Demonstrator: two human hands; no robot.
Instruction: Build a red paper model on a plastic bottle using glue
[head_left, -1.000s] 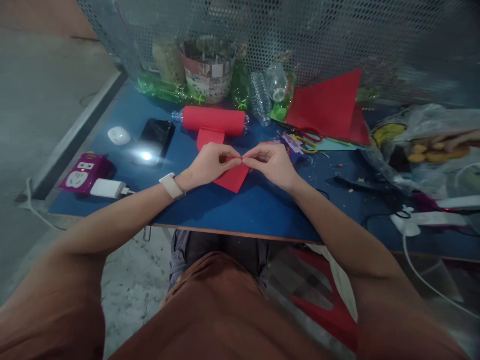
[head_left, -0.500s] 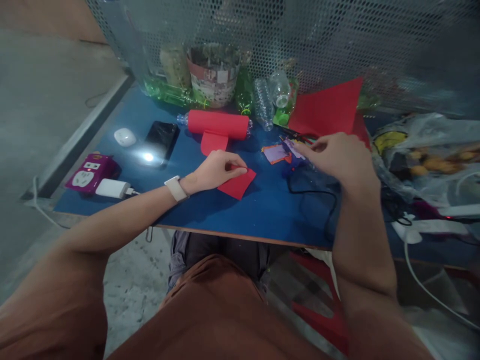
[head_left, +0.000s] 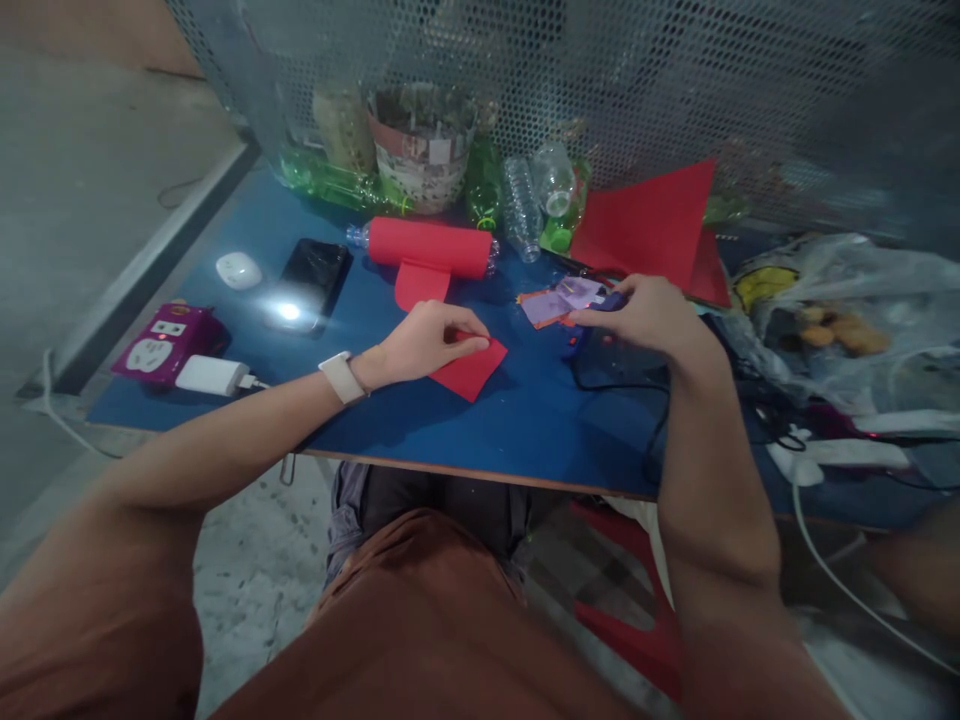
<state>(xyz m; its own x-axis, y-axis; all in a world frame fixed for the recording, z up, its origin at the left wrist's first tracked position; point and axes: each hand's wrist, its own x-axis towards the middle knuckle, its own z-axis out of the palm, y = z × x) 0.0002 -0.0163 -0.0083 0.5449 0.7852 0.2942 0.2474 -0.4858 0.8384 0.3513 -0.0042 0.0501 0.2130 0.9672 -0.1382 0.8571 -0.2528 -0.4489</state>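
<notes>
My left hand (head_left: 435, 345), with a pale band on its wrist, pinches the upper edge of a small red paper piece (head_left: 469, 372) lying on the blue table. To the right, my right hand (head_left: 649, 315) has its fingers closed around a blue glue gun (head_left: 576, 342) with a black cord, partly hidden by the hand. Beneath and beside the gun lies a purple card with orange edges (head_left: 544, 306). Beyond my left hand rests a plastic bottle wrapped in red paper (head_left: 429, 247), a rounded red flap (head_left: 421, 285) sticking out from it toward me.
At the left are a phone (head_left: 311, 280) with its light on, a white case (head_left: 238, 270) and a purple socket adapter (head_left: 171, 345). Bottles (head_left: 520, 205) and a bucket (head_left: 424, 160) line the mesh. Red sheets (head_left: 645, 225), a plastic bag (head_left: 847, 320) and a power strip (head_left: 847, 455) stand right.
My right hand has lowered and closed around the glue gun, which has shifted beside the purple card. My left hand keeps its pinch on the red paper piece. The view has moved slightly.
</notes>
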